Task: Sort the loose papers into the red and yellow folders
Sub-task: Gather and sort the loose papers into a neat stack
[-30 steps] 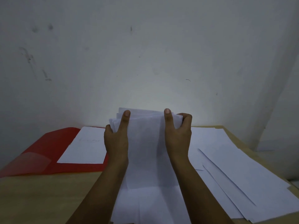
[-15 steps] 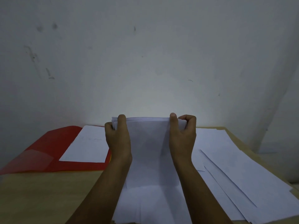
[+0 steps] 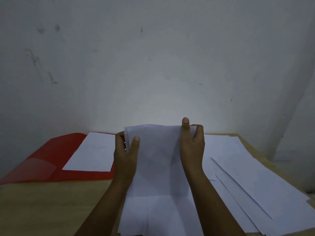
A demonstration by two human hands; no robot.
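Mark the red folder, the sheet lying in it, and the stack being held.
red folder [image 3: 56,150], head view, on its bare left flap.
sheet [image 3: 92,152], head view, on its middle, lying in the open folder.
stack of papers [image 3: 158,155], head view, on the front page between both hands.

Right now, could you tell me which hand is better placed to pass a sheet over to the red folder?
Probably the left hand: it holds the stack of papers on the side nearest the open red folder. The right hand would have to cross over.
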